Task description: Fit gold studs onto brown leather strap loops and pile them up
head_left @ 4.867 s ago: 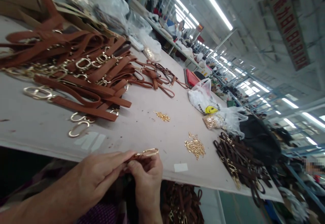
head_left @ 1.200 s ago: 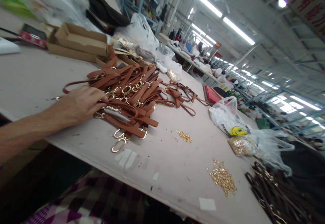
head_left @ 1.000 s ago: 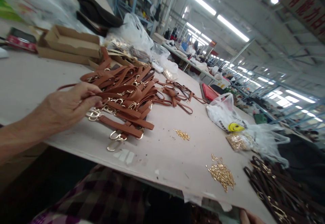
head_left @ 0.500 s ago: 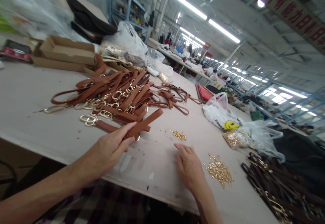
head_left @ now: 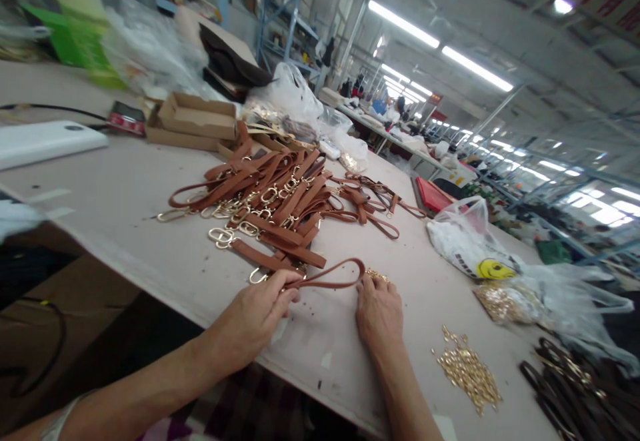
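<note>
My left hand (head_left: pixel 267 309) is closed on a brown leather strap (head_left: pixel 333 284), pinching it between thumb and fingers. The strap's looped end stretches right, close to my right hand (head_left: pixel 380 311). That hand rests on the table with its fingers bent down over a small pile of gold metal pieces (head_left: pixel 377 274), partly covering it. Its fingertips are hidden, so what they grip does not show. Just beyond my left hand lies a heap of brown straps (head_left: pixel 280 191) with gold clasps. A larger pile of gold pieces (head_left: pixel 470 371) is spread to the right of my right forearm.
Cardboard boxes (head_left: pixel 197 116) and plastic bags (head_left: pixel 295 91) stand behind the heap. On the right are a bag with a yellow smiley (head_left: pixel 465 241), a bag of gold parts (head_left: pixel 505 301) and dark straps (head_left: pixel 565 381). A white flat object (head_left: pixel 50 142) lies left.
My view has swung left. The strap in my left hand now shows its loop pointing right. My right hand has moved forward onto the small gold pile.
</note>
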Tool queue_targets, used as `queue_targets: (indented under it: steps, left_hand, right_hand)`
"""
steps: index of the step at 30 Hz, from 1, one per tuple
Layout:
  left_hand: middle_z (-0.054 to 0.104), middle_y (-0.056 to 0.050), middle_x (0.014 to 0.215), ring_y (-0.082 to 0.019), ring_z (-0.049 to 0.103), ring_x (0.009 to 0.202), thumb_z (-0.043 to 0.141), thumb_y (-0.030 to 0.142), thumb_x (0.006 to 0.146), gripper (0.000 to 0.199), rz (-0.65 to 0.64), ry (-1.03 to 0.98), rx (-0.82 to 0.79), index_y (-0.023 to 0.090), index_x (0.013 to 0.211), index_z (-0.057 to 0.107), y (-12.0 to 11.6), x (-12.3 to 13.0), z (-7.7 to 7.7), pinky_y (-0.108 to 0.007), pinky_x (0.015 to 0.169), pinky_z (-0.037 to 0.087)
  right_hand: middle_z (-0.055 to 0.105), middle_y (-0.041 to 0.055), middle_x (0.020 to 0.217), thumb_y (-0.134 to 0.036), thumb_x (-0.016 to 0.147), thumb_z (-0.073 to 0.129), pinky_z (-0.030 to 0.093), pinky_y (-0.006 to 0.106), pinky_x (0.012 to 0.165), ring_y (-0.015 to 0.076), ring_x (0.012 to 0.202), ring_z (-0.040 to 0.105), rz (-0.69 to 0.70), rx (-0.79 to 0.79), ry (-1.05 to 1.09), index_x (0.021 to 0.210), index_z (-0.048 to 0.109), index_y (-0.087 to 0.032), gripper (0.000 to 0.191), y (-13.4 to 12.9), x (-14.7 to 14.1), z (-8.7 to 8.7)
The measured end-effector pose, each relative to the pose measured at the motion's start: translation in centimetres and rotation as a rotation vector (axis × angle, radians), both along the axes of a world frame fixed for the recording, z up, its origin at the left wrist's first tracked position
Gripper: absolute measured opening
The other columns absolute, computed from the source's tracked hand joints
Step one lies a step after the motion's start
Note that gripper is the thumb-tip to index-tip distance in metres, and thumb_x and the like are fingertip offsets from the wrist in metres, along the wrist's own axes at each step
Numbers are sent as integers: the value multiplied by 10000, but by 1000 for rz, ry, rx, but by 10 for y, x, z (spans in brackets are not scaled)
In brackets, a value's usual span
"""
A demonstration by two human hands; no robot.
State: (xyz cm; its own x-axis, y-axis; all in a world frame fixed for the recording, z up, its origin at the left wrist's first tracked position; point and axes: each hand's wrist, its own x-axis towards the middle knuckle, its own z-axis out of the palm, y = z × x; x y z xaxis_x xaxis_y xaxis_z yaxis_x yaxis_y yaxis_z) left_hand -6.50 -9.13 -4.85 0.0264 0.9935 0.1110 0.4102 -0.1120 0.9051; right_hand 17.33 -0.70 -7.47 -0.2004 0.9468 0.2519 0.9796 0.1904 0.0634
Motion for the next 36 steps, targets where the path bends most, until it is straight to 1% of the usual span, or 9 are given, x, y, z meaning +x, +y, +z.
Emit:
queue_targets:
  steps: [3,5,8,15,20,24,29,33,36]
  left_hand:
    - [679,-35,840,-115,537,544,442,402,933,262,-12,-387,-267,179,904,577,-1,3,5,-244,496,347]
    - [666,-33,841,-90,483,526,502,401,893,254,-10,-602,-372,162,896,585,-5,5,6,-217,455,276]
    - [666,-30,856,-99,517,611,586,317,823,226,5,-758,-419,149,973,608,-14,6,4,-206,505,337]
    - [700,-54,970,-161,634,742,620,304,805,334,32,-719,-377,177,1105,552,-13,7,3,-275,643,460]
    - [698,-84,1037,-187,679,829,623,360,829,284,2,-662,-340,165,1016,535,1,9,2,-286,682,497]
    - [707,-79,1035,-173,688,792,615,354,854,275,39,-702,-347,166,1035,526,6,11,-3,-270,642,502]
    - [717,-68,1044,-141,694,758,609,297,884,217,57,-773,-378,169,1037,526,7,7,-6,-231,608,509]
    - [724,-64,1073,-138,709,782,651,297,878,209,49,-830,-420,177,1008,539,6,2,-6,-216,618,536]
    - [739,-59,1043,-142,717,786,679,312,867,228,67,-858,-441,183,1007,553,6,0,-6,-209,615,547]
  right_hand:
    - [673,173,1150,-215,979,427,375,415,958,304,1068,561,2,5,3,1207,631,-94,330,7,-1,-2]
    - [685,183,1109,-162,962,426,376,412,966,302,1050,568,22,5,17,1149,654,-69,309,10,2,-4]
    - [691,166,1104,-132,956,423,374,395,1000,283,1065,568,72,11,54,1133,657,-79,299,5,8,-4]
    - [696,66,1084,-214,973,442,433,306,977,201,1044,585,156,39,153,1116,655,-193,256,-20,22,0]
    - [611,165,1275,-86,924,350,413,395,1030,265,1179,533,61,67,174,1293,577,-108,433,7,32,0]
    - [622,127,1306,27,805,371,394,385,1057,254,1183,532,126,6,151,1299,600,-138,569,18,29,3]
    - [669,52,1260,27,805,395,372,366,1095,234,1190,511,244,-52,123,1199,676,-175,524,-8,29,8]
    - [702,47,1197,31,804,399,406,375,1080,221,1172,522,284,-52,179,1162,689,-178,506,-33,45,8]
    - [715,67,1147,-61,876,419,460,393,1020,221,1118,568,262,4,303,1134,695,-191,400,-44,57,6]
